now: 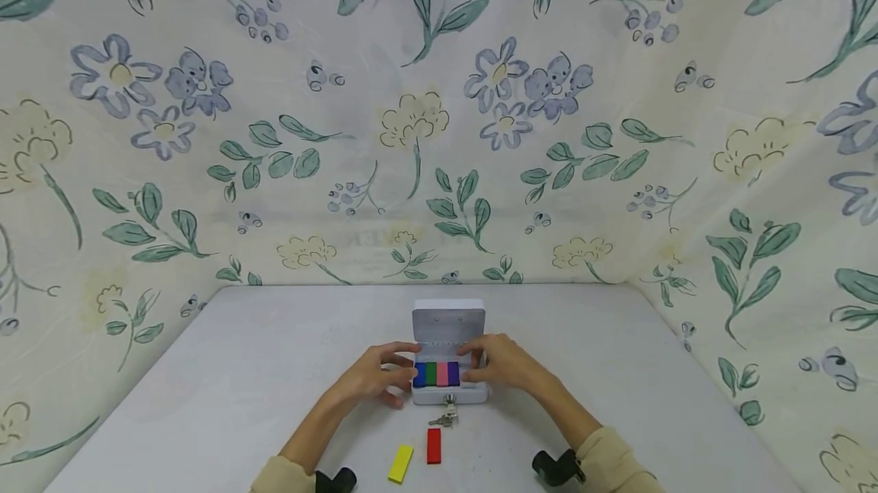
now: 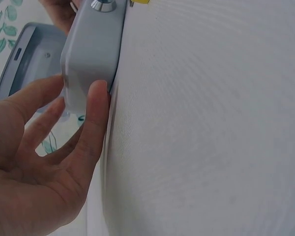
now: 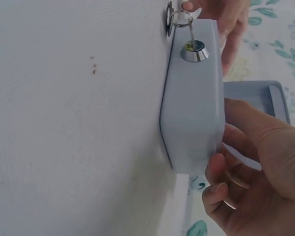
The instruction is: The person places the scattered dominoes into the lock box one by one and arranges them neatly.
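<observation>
A small grey metal cash box (image 1: 469, 395) stands with its lid (image 1: 448, 324) raised. Inside, a blue block (image 1: 420, 374), a green block (image 1: 431, 374), a pink block (image 1: 442, 374) and a purple block (image 1: 453, 374) lie in a row. My left hand (image 1: 373, 371) is at the box's left side, its mostly straight fingertips at the wall and rim. On the opposite side is my right hand (image 1: 507, 362); one digit reaches over the rim while loosely bent fingers lie by the outer wall. A key sits in the front lock (image 3: 194, 51), with keys (image 1: 442, 421) hanging from it.
In front of the box, a red block (image 1: 434, 446) and a yellow block (image 1: 401, 464) lie on the white table (image 1: 295, 340). Floral cloth (image 1: 439, 97) hangs behind and along both sides of the table.
</observation>
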`<state>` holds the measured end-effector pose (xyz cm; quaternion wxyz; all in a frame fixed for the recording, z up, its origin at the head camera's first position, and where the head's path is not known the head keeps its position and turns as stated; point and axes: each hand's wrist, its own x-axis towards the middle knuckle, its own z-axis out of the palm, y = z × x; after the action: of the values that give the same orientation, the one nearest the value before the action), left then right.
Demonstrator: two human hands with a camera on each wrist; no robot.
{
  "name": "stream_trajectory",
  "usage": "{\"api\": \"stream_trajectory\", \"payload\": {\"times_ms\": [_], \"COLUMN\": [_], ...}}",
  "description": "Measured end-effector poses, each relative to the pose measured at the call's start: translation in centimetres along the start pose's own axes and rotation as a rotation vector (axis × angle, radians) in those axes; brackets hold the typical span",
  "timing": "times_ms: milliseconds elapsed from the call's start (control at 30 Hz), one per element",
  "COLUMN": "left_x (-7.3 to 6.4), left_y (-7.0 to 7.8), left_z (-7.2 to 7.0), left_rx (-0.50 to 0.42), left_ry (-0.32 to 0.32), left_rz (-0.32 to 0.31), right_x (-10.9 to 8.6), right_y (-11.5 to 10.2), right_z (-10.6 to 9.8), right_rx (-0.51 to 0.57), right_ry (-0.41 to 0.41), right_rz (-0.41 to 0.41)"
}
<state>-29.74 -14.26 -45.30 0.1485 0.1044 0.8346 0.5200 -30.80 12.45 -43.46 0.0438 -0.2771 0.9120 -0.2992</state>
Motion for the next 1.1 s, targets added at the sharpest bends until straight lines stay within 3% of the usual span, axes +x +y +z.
{"api": "stream_trajectory", "payload": {"times_ms": [533, 1100], "left_x": [0.0, 0.1], "left_y": [0.1, 0.1], "left_z": [0.0, -0.1], "left_rx": [-0.004, -0.004], "left_ry": [0.0, 0.0], "left_rz": [-0.022, -0.033], "right_x": [-1.4, -3.3], "right_y": [-0.8, -2.9], "right_z": [-0.7, -0.5], "right_rx": [-0.002, 0.032], "right_ry": [-0.009, -0.084], "right_rz": [-0.028, -0.024]}}
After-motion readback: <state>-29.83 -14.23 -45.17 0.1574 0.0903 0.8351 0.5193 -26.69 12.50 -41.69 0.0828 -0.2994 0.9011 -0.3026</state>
